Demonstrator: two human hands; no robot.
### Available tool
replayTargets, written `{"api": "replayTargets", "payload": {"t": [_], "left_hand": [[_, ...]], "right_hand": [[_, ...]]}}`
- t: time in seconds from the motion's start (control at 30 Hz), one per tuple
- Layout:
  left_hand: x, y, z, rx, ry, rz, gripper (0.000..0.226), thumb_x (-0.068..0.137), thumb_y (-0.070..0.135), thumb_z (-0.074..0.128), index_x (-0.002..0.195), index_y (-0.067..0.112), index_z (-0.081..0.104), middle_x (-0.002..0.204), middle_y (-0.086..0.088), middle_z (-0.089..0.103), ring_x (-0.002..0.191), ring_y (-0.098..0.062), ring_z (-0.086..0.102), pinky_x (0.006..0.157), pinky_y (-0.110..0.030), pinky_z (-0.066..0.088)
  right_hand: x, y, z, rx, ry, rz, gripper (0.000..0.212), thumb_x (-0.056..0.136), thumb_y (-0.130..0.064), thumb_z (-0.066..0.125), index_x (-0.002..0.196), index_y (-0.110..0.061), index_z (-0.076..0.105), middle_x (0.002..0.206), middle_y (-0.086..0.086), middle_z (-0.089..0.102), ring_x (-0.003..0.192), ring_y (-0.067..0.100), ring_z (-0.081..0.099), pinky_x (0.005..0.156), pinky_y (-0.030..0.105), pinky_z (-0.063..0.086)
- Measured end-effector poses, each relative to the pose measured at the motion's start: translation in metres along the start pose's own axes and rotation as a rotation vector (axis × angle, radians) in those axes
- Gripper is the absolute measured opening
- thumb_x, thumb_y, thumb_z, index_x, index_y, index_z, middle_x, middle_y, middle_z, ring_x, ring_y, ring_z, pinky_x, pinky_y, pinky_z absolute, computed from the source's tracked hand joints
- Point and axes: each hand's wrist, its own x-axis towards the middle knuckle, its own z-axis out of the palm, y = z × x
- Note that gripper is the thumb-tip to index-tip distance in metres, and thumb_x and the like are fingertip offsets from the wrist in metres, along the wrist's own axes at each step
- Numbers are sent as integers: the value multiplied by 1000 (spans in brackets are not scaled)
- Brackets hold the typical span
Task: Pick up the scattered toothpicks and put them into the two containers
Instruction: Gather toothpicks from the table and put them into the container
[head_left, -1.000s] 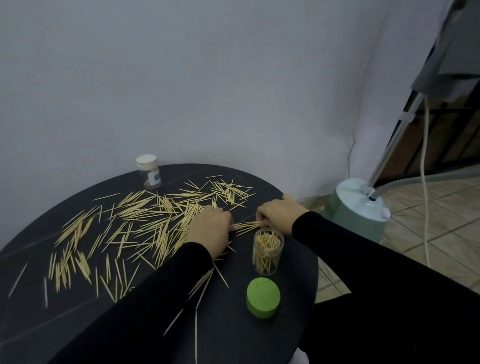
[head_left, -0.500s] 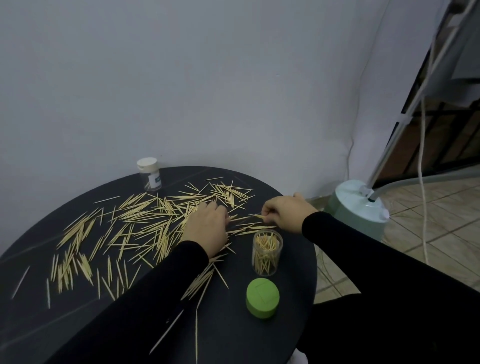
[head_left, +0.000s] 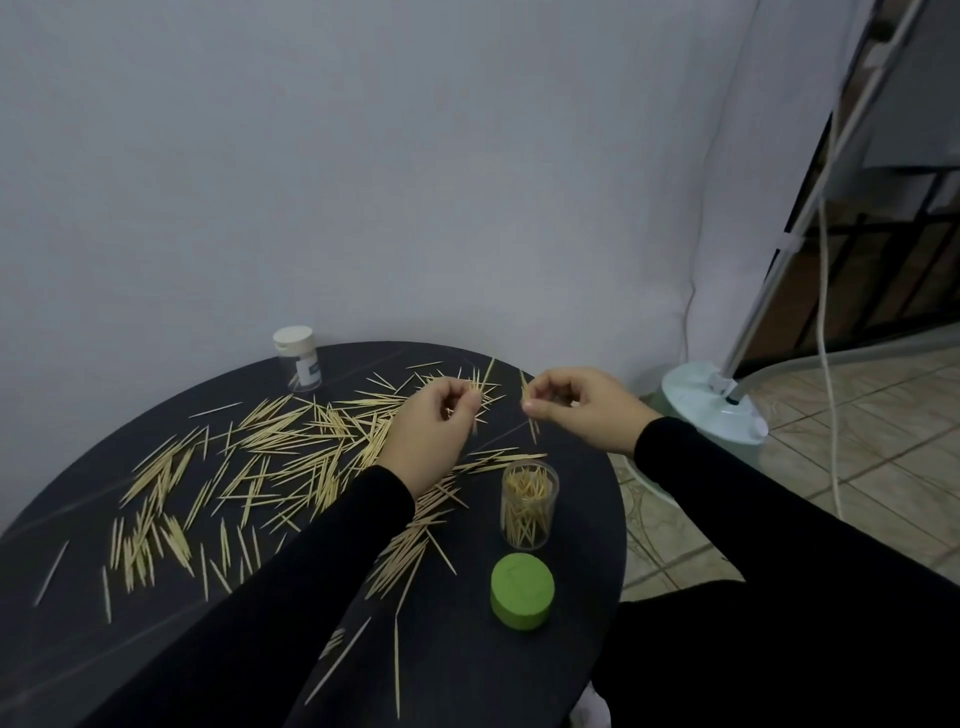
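Pinching toothpicks (head_left: 480, 385), left hand (head_left: 426, 436) and right hand (head_left: 576, 408) above table (head_left: 571, 519).

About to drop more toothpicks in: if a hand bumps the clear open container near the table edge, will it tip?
Probably fairly easily. The clear container is tall and narrow, so a knock near its rim could topple it. It looks light, only partly filled with toothpicks. It stands close to the table edge, so it might roll off.

toothpicks (head_left: 270, 462) across table (head_left: 156, 649), open container (head_left: 528, 504) right, lid (head_left: 522, 591) before it
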Motion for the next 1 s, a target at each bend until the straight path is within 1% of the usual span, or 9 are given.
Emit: {"api": "replayTargets", "payload": {"t": [0.13, 0.23, 0.33, 0.5, 0.63, 0.73, 0.8, 0.87, 1.0], "left_hand": [[-8, 13, 0, -204, -22, 2, 19, 95, 30, 53, 103, 17, 64, 86, 0, 65, 78, -10, 60, 72, -24, 51], [-14, 17, 3, -333, -123, -30, 14, 95, 25, 55, 99, 17, 67, 84, 5, 66, 78, -1, 62, 72, -15, 50], [-18, 12, 9, -282, -224, -36, 13, 93, 23, 59, 99, 18, 69, 92, 1, 70, 88, -6, 64, 78, -19, 51], [-21, -3, 9, -150, -338, -79, 14, 89, 25, 64, 99, 18, 70, 99, -3, 70, 97, -14, 65, 87, -28, 51], [-18, -10, 3, -73, -373, -40, 13, 85, 26, 68, 97, 20, 71, 95, -5, 68, 86, -10, 64, 79, -25, 50], [-16, -11, 0, -60, -402, 13, 13, 85, 24, 69, 97, 20, 70, 86, 3, 66, 73, 2, 59, 70, -18, 45], [-17, -11, 0, -37, -369, 66, 14, 86, 24, 67, 100, 23, 68, 90, 8, 65, 74, 9, 57, 69, -12, 43], [-18, -9, 1, 54, -304, 168, 19, 89, 24, 64, 108, 26, 65, 102, 9, 63, 86, 10, 54, 73, -7, 40], [-22, 0, 4, 362, -285, 459, 36, 94, 28, 46, 128, 27, 56, 126, 14, 53, 114, 1, 40, 93, -11, 29]], "right_hand": [[-11, -2, -6, 101, -49, -33, 2, 88, -22, 67, 87, -22, 66, 83, -6, 67, 81, 7, 62, 84, 24, 49], [-14, 0, -8, 132, -119, -53, 2, 85, -20, 70, 85, -21, 68, 84, -3, 70, 84, 11, 65, 90, 32, 50], [-15, 2, -10, 131, -214, -24, 12, 79, -29, 73, 88, -20, 70, 88, 3, 72, 88, 17, 66, 91, 37, 51], [-14, 10, -9, 33, -347, 50, 7, 79, -22, 76, 84, -24, 73, 82, -7, 71, 80, 5, 64, 86, 29, 50], [-15, 8, -12, -2, -353, 46, 12, 79, -24, 77, 89, -28, 72, 93, -4, 73, 91, 8, 66, 87, 25, 52], [-15, 8, -14, -21, -350, 46, 23, 72, -33, 80, 93, -31, 71, 88, -4, 71, 82, 5, 64, 80, 22, 51], [-14, 11, -13, -40, -376, 83, 43, 59, -45, 82, 98, -34, 67, 85, -9, 69, 75, -1, 61, 76, 22, 48], [-15, 11, -13, -87, -425, 133, 57, 54, -48, 83, 106, -35, 63, 86, -11, 69, 71, -7, 59, 75, 21, 45], [-16, 6, -10, -174, -527, 158, 54, 68, -30, 85, 116, -26, 61, 73, -23, 65, 59, -16, 53, 57, 3, 36]]}}
